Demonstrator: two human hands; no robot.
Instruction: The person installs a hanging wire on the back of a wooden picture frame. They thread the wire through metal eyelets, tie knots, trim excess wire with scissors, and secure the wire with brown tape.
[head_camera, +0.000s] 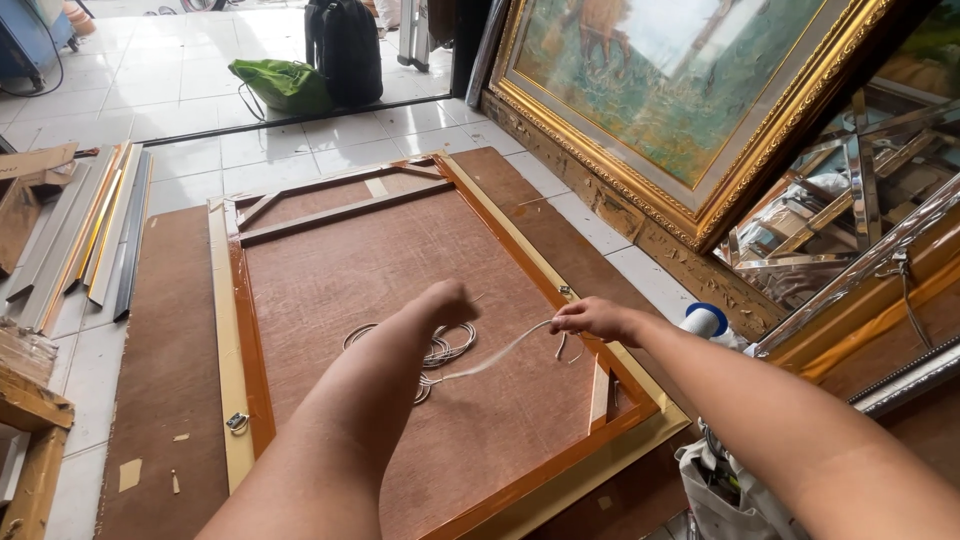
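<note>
A large picture frame (252, 350) lies face down on the floor, its brown backing board up, with wooden braces across the corners. A coil of white cord (447, 349) rests on the board. My left hand (447, 299) reaches over the coil, fingers curled down and out of sight. My right hand (592, 318) pinches the cord's free end at the frame's right edge, beside a small metal hanger ring (566, 292). The cord runs taut from the coil to that hand.
A gold-framed painting (690, 110) leans at the right, mirrored frames (850, 190) behind it. Moulding strips (95, 230) lie at the left. A metal hanger (238, 423) sits on the frame's left rail. A white bag (725, 490), green bag (285, 85) and black backpack (345, 45) stand around.
</note>
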